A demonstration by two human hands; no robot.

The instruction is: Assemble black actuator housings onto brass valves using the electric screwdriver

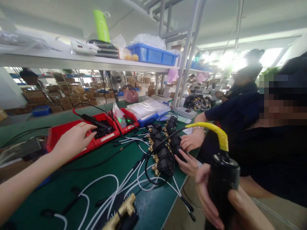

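Note:
My left hand point(78, 137) reaches over a red parts bin point(69, 150), fingers stretched out and apart at the black parts point(105, 127) inside. Whether the fingertips touch them I cannot tell. A black stick-shaped tool point(92, 120) with a cable lies across the bin, just beyond the fingers. On the right, close to the camera, my right hand point(203, 195) is wrapped round an upright black electric screwdriver point(224, 179). Its cable leaves the top through a yellow wrapping point(216, 127). The tool's lower end is out of frame. A brass fitting on a black body point(126, 209) lies at the bottom.
A co-worker's hands point(190, 151) touch one of the black assemblies with brass fittings point(161, 156) on the green table point(148, 204). White cables point(115, 188) sprawl across the front. Behind are papers point(144, 108) and a shelf point(72, 62) with a blue tray point(153, 54).

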